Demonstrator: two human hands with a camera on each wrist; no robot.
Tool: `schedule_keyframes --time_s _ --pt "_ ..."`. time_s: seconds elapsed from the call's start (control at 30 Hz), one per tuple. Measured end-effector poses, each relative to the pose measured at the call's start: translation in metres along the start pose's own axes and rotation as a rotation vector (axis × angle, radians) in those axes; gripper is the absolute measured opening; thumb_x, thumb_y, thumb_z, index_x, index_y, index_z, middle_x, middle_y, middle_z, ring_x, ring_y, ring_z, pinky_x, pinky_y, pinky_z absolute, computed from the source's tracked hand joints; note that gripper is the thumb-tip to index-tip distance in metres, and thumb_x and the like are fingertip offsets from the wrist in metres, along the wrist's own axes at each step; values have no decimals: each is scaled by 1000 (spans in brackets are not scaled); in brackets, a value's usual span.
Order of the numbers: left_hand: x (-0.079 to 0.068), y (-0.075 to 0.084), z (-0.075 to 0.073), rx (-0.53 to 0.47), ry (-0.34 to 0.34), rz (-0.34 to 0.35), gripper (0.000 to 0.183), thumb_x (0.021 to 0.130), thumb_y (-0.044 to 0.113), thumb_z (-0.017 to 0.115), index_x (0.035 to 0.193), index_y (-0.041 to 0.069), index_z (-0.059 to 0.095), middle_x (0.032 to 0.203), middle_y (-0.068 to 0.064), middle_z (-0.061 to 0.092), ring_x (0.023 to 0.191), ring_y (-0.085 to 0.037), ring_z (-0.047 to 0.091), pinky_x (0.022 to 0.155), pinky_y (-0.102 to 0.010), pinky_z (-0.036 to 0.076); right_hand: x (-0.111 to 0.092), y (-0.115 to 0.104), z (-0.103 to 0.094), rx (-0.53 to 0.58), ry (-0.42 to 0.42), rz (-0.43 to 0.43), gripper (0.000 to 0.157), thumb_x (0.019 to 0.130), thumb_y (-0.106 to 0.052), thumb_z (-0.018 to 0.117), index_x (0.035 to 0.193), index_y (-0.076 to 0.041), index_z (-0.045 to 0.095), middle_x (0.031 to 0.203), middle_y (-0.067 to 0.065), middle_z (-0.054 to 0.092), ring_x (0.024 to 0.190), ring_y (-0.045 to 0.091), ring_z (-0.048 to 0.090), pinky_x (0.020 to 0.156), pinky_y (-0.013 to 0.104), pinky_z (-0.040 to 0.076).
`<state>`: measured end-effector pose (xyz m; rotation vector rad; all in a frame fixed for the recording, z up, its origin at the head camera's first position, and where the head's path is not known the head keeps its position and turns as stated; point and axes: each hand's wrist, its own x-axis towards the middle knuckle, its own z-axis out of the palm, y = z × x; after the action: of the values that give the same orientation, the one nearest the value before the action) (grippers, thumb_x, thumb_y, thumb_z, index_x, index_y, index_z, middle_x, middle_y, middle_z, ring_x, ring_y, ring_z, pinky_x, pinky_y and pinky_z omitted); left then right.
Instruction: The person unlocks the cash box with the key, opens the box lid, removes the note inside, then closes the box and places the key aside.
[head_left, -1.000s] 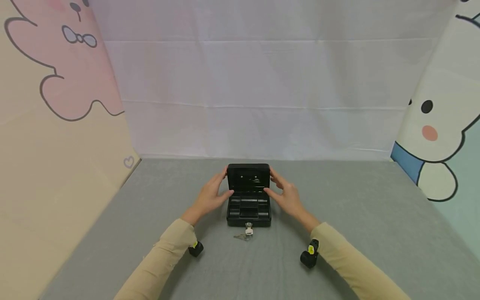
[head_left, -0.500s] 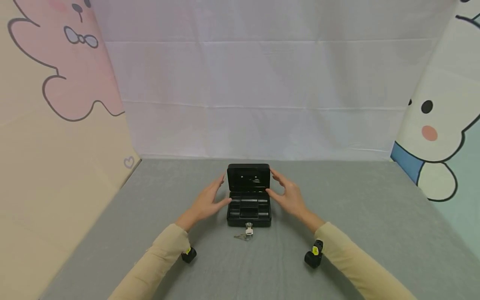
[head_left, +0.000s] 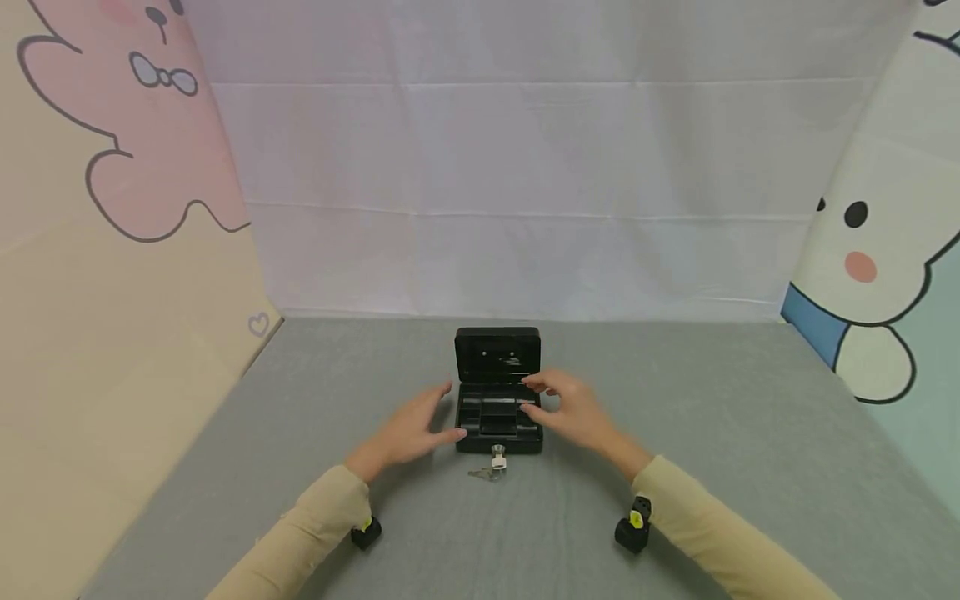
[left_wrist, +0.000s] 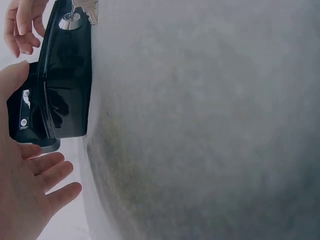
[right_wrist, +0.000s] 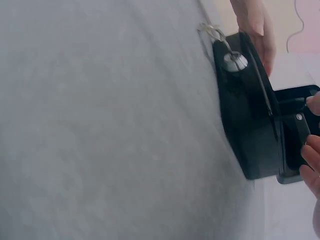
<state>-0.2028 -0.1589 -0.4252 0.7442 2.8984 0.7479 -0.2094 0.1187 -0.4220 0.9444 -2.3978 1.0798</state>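
In the head view, a black box (head_left: 521,445) sits at lower centre on the grey cloth (head_left: 360,367), its lid (head_left: 497,335) raised and keys (head_left: 498,462) at its front. The left hand (head_left: 405,429) is beside the box's left wall, fingers extended, grasping nothing; the right hand (head_left: 576,414) is over the right edge, fingers loosely bent, apparently empty. The step in hand looks like handling the raised-lid box; the next move probably calls for fingertips clear of the hinge.

In the left wrist view, the box is at upper left, its lock (left_wrist: 70,21) showing, the keys cut off above.

In the right wrist view, the right edge crops the right hand; whether it touches the box I cannot tell.
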Motion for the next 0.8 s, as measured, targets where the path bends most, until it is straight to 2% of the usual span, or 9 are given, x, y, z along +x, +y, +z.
schedule_keyframes --time_s 0.2,0.37,0.6,0.8 --pt "-1 4 3 3 -13 -55 88 77 55 61 142 5 29 141 -11 37 128 -27 36 103 -44 33 1 -5 9 30 -95 8 27 80 -16 69 103 -3 65 96 7 61 82 18 57 68 34 51" --pt "-2 7 3 -11 -32 -64 89 74 53 65 141 5 31 140 -12 39 127 -27 37 101 -44 34 4 -6 14 17 -157 15 22 81 -17 68 100 -5 66 93 4 61 83 16 58 72 30 51" --pt "-1 7 6 2 -37 -52 90 74 53 66 140 4 32 138 -14 40 126 -28 39 100 -44 35 7 -5 21 -59 -200 -15 12 81 -15 68 92 -10 68 90 -1 61 82 14 58 72 32 50" --pt "1 7 7 15 -55 -52 90 74 52 66 140 2 31 138 -14 40 126 -28 38 101 -43 35 9 -5 25 -86 -207 8 6 80 -13 67 86 -12 70 86 -3 60 83 15 56 73 34 49"
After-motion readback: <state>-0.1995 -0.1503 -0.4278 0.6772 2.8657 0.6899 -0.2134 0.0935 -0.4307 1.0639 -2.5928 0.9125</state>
